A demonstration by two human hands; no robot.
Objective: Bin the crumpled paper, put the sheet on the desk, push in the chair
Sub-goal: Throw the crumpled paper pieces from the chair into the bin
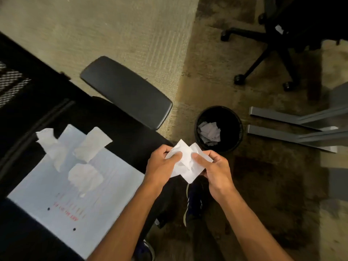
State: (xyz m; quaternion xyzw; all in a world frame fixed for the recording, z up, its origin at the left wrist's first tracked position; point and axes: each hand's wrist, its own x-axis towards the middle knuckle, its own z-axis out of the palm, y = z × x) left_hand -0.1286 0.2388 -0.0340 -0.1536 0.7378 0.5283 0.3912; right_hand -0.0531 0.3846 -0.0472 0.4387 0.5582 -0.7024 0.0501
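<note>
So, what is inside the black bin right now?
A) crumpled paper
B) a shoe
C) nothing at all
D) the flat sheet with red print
A: pale crumpled paper lies at the bottom of the bin.

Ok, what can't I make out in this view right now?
Head view only.
Desktop: cut off by the right edge; only grey feet show.
Red print on the sheet: blurred, unreadable.
Bin floor: hidden by paper wads and shadow.
Far office chair: seat cut off at the top edge.
</note>
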